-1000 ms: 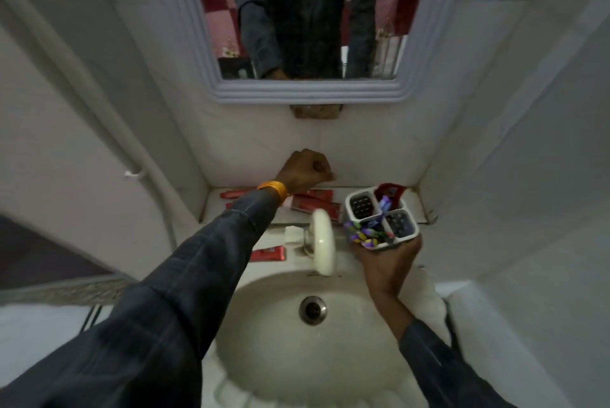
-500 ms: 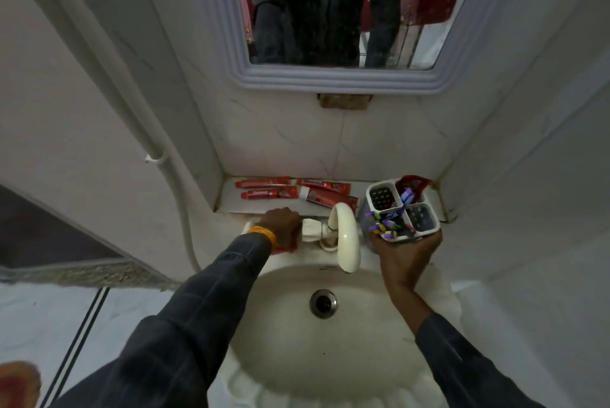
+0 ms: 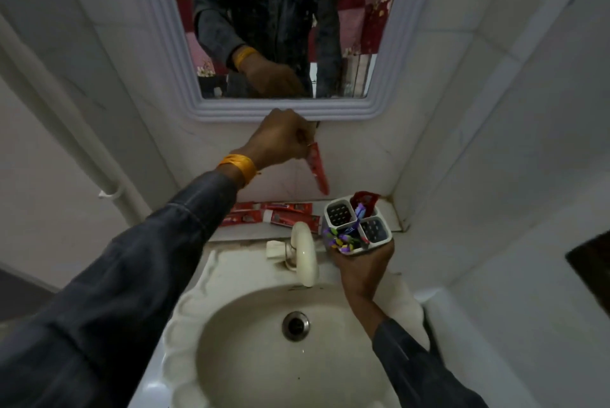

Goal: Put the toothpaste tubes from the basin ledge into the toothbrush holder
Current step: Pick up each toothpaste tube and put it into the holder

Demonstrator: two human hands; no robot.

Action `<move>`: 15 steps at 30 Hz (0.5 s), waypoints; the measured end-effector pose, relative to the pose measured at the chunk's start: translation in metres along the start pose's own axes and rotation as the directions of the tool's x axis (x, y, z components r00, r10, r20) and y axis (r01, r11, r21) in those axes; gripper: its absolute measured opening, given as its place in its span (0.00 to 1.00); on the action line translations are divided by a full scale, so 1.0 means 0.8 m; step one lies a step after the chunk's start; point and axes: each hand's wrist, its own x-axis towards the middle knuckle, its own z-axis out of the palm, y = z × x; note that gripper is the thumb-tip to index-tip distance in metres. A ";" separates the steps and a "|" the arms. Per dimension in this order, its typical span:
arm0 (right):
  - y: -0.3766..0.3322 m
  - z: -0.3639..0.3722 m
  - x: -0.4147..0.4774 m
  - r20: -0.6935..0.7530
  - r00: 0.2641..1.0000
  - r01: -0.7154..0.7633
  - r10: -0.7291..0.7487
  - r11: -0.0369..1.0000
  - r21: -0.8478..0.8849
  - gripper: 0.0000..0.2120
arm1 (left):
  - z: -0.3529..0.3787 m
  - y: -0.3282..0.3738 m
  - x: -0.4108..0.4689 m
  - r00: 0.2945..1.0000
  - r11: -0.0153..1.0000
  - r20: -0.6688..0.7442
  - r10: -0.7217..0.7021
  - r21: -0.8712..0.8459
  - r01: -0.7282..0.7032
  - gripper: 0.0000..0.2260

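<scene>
My left hand (image 3: 280,138) is raised just below the mirror, shut on a red toothpaste tube (image 3: 318,170) that hangs down from my fingers, its lower end a little above and left of the holder. My right hand (image 3: 361,267) grips the white four-compartment toothbrush holder (image 3: 358,226) from below, over the basin's right rim. The holder carries purple toothbrushes in its front left cell and a red tube in its back cell. Several red toothpaste tubes (image 3: 274,213) lie flat on the ledge (image 3: 391,214) behind the tap, partly hidden by my left sleeve.
A cream tap (image 3: 305,256) curves over the white basin (image 3: 237,275) with its drain (image 3: 296,325). A framed mirror (image 3: 284,109) hangs on the tiled back wall. A white pipe (image 3: 99,173) runs down the left wall. Tiled walls close in on both sides.
My left hand went from the basin rim beside the tap up to below the mirror, now with a red tube in it. The holder in my right hand stayed about where it was.
</scene>
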 end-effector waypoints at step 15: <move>0.003 0.007 -0.005 -0.060 0.998 0.007 -0.015 0.992 -0.126 0.57 | 0.148 0.071 0.012 0.976 0.998 0.208 0.064 -0.018 -0.061 0.05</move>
